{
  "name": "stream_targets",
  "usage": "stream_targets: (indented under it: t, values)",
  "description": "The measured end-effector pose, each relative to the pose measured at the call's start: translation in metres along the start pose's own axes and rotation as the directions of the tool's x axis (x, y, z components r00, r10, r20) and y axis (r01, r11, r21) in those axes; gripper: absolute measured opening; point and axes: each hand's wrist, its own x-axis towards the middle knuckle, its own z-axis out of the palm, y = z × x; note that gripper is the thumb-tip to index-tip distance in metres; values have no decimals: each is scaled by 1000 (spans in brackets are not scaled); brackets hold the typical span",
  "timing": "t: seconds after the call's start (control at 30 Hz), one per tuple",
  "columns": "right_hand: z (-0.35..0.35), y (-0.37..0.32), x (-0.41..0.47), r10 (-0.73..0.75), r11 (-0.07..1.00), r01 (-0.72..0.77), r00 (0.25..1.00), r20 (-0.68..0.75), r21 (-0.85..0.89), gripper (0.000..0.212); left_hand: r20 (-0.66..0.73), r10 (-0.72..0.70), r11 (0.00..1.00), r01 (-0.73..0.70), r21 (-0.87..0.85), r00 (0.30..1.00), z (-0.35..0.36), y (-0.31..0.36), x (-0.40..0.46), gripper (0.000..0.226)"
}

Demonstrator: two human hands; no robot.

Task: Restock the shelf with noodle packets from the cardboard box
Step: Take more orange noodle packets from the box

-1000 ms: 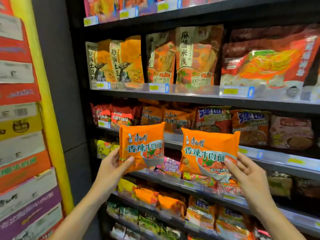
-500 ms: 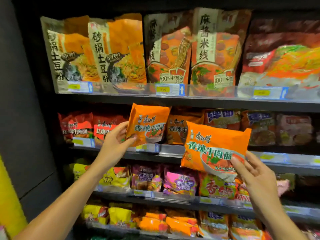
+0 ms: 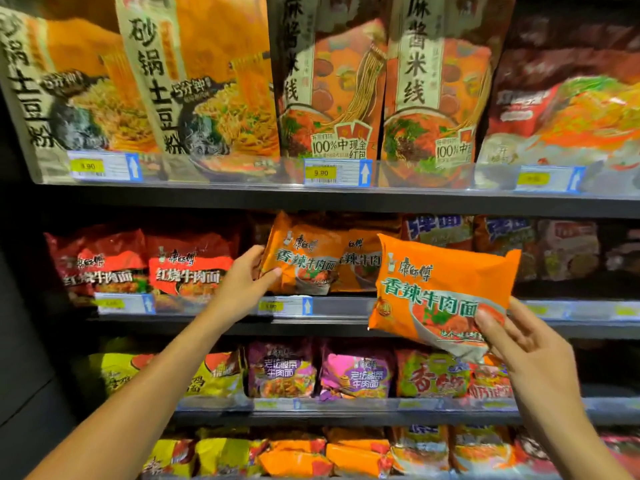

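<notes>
Left hand [image 3: 242,285] has pushed its orange pkt [image 3: 301,261] onto the shelf [image 3: 346,303] row; camera now closer.

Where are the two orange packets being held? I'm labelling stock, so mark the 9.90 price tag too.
Left-hand orange packet [image 3: 304,261]: head view, front face.
Right-hand orange packet [image 3: 440,285]: head view, front centre.
9.90 price tag [image 3: 321,173]: head view, yellow patch.

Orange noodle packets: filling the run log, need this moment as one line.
left hand: setting orange plastic noodle packet on middle shelf | right hand: holding second orange packet, off shelf
</notes>
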Motion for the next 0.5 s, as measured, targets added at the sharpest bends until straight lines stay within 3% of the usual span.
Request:
stream_targets:
  t: [0.07,0.13,0.27,0.33,0.4,0.5]
  values:
    - [8,2,7,-4,1000,4,1000,12,24,40,-80,19,987,-6,159,997,4,1,0,13]
    - [18,7,12,-10,999,8,999,33,43,43,-164,73,971,-33,238,984,9,2,-3,23]
    - [38,11,26,-13,994,5,998,65,113,28,-316,201,927,-77,366,927,19,0,-5,81]
    - [47,13,33,-8,991,-5,995,97,131,30,-354,295,884,-112,455,888,22,2,-5,94]
    - [52,17,42,-10,989,-7,993,115,147,33,-357,353,824,-106,557,865,22,2,-3,92]
    - [61,21,57,-7,983,-16,992,128,184,32,-262,484,666,-157,729,835,20,-3,-1,67]
